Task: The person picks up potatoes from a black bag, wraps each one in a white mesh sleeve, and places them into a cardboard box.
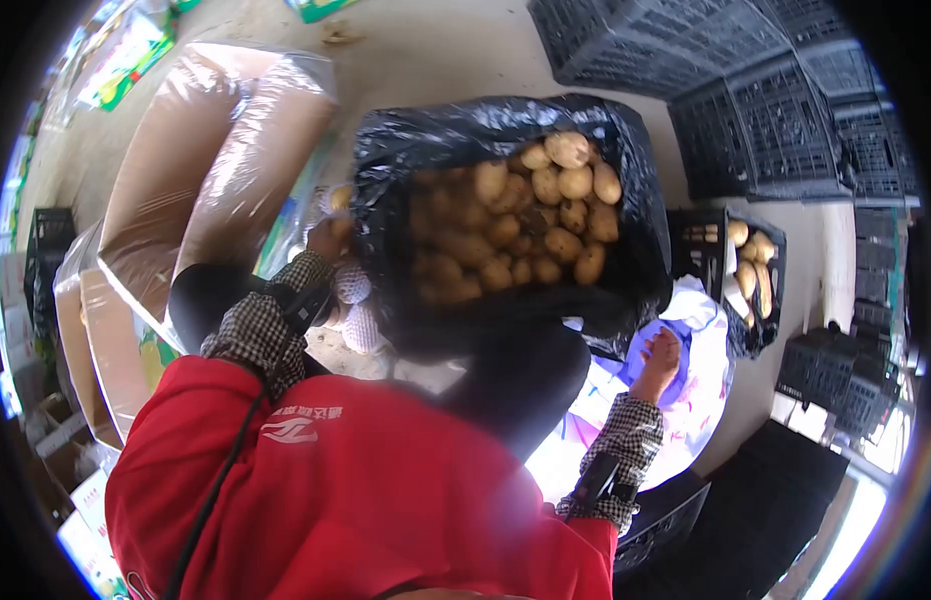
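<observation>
At the left of the floor, film-wrapped cardboard boxes [216, 170] are stood beside a large black bag [426, 130], which is filled with potatoes [526, 225]. A white sack [701, 385] is spread at the bag's lower right corner, and the right hand [658, 362] is rested on it. The left hand [329, 240] is curled against the bag's left edge. Whether either hand grips anything cannot be told

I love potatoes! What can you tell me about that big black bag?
The black bag is shiny, crinkly plastic, open on top and heaped with tan, roundish potatoes, the far ones sunlit, the near ones shaded. It sits in front of the person. The left hand is at its left edge, seemingly touching it.
</observation>
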A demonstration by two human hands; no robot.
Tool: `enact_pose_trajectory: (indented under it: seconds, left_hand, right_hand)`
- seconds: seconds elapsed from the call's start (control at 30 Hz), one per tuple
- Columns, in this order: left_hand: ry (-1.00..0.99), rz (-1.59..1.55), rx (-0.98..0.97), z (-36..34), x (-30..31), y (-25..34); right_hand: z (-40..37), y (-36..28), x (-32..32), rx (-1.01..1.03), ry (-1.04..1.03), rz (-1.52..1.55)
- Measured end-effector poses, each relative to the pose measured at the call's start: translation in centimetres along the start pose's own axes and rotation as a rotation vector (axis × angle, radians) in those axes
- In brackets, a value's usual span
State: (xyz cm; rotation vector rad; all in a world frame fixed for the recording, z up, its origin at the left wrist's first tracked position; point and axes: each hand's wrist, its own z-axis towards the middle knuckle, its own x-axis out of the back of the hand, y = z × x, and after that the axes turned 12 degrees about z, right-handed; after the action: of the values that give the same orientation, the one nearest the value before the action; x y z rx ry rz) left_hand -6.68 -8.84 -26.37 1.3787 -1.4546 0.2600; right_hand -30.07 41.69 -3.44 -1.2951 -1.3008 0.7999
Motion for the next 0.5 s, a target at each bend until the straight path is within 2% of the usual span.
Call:
enact_pose_trajectory:
  seconds: [0.07,0.1,0.17,0.23,0.3,0.33,0.37,0.4,0.47,0.5]
  left_hand:
    - [-0.032,0.582,-0.209,-1.5,1.1,2.7]
    - [-0.051,0.488,-0.190,-0.9,0.3,1.6]
    - [-0.077,0.310,-0.147,1.5,0.2,-3.8]
    - [-0.070,0.815,-0.667,4.2,4.9,-3.6]
    - [0.044,0.109,0.107,1.2,10.0,4.0]
    - [0.142,-0.107,-0.063,-0.6,11.8,7.0]
    - [0.235,-0.326,-0.232,-2.7,13.3,9.9]
    - [0.259,-0.229,-0.397,-5.3,14.8,13.6]
    - [0.299,-0.036,-0.728,-9.5,15.5,20.5]
    - [0.199,0.087,-0.819,-9.7,14.1,22.1]
  right_hand:
    - [1.4,5.3,4.0,0.150,-0.097,-0.332]
    - [2.1,7.3,5.2,0.225,-0.158,-0.492]
    - [2.9,10.3,5.7,0.192,-0.254,-0.714]
    - [3.2,12.0,5.6,0.148,-0.330,-0.868]
    - [3.0,12.7,4.5,0.087,-0.398,-0.964]
    - [3.9,12.5,3.7,-0.221,-0.463,-0.834]
    - [4.2,13.9,4.2,-0.217,-0.469,-0.895]
    - [4.6,15.6,4.4,-0.212,-0.475,-0.956]
    - [4.9,17.2,4.7,-0.183,-0.419,-0.835]
    - [5.0,17.5,4.7,-0.155,-0.361,-0.659]
